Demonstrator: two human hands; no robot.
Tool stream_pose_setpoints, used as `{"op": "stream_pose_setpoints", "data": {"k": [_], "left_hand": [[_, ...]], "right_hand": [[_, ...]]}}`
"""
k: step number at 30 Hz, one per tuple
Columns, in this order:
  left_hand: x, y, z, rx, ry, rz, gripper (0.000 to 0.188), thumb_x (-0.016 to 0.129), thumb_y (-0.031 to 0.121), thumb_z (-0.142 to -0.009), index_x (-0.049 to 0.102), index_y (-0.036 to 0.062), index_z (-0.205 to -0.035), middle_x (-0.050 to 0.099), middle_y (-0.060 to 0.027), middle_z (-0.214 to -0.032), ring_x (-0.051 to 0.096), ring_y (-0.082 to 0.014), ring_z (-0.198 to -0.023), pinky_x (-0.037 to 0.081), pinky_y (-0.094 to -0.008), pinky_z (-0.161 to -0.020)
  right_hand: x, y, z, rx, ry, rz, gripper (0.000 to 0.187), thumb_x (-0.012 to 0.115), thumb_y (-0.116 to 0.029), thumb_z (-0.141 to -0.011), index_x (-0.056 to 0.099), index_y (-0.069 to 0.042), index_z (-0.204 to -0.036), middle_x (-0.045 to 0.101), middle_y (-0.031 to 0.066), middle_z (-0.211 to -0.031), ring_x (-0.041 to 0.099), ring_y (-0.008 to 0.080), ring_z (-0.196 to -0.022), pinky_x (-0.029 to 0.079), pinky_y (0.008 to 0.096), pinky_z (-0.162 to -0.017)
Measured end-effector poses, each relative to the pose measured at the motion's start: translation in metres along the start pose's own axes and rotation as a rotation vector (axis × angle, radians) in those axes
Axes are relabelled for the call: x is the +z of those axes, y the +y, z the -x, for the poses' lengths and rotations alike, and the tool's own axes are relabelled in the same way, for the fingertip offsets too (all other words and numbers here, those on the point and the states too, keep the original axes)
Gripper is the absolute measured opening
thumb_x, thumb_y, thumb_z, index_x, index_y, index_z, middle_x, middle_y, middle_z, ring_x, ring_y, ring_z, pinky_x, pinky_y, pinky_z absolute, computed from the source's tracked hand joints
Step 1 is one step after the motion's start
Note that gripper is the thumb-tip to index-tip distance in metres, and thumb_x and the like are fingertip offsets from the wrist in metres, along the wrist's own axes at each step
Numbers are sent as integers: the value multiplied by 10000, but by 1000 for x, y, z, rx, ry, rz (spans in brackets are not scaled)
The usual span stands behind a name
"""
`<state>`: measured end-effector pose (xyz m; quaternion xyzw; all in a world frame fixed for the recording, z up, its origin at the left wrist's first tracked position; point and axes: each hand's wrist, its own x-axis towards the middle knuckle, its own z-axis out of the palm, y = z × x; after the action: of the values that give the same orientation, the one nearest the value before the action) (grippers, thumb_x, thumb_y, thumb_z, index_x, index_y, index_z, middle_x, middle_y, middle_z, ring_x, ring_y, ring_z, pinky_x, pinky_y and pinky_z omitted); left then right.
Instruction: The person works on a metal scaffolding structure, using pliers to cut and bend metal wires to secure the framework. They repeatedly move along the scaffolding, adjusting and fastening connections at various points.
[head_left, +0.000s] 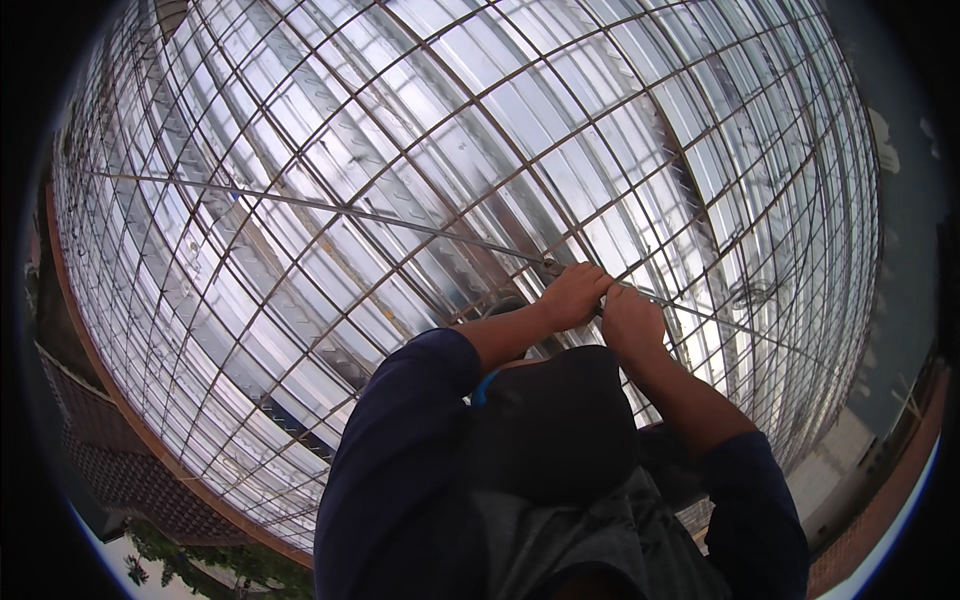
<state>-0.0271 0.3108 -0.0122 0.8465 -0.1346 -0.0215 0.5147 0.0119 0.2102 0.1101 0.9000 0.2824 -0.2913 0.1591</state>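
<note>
A long thin grey steel rod [330, 208] is gripped near its middle by the closed left hand [572, 295] and right hand [632, 322], above a rusty brown rebar grid [300, 120] laid over shiny corrugated metal decking [520, 110].

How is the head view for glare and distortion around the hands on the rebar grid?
Head view: strong fisheye, so the straight bars of the rebar grid bow toward the rim; the shiny metal sheeting beneath it throws bright daylight glare; the left hand and right hand sit sharp and evenly lit near centre; the corners are black vignette.
</note>
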Motion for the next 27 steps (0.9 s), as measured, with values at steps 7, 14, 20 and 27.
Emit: {"op": "stream_pose_setpoints", "data": {"k": [7,14,20,27], "left_hand": [[1,-9,6,60,-102,56,273,627,138,-724,591,92,-991,593,-102,-872,550,-333,-892,399,-439,-802],[-10,10,27,173,164,-37,297,653,157,-704,555,120,-982,563,-53,-890,539,-268,-901,376,-441,-827],[2,1,25,137,-110,-43,338,673,131,-645,542,121,-956,548,-32,-872,537,-255,-901,349,-409,-794],[-7,4,7,77,-281,21,359,646,43,-616,546,127,-950,555,-40,-892,541,-266,-927,349,-411,-819]], "right_hand": [[-22,-1,0,63,-319,-157,192,521,-88,-822,576,21,-971,649,192,-885,673,315,-820,539,435,-708],[-6,20,-16,212,-943,-879,154,599,-136,-786,627,16,-784,579,92,-668,587,184,-586,457,328,-494],[-6,20,5,258,-819,-1050,312,679,-256,-802,595,16,-929,595,76,-712,606,170,-678,462,326,-562],[13,-5,13,251,-360,-260,540,721,-397,-733,548,7,-1048,647,198,-982,659,328,-914,524,434,-781]]}}
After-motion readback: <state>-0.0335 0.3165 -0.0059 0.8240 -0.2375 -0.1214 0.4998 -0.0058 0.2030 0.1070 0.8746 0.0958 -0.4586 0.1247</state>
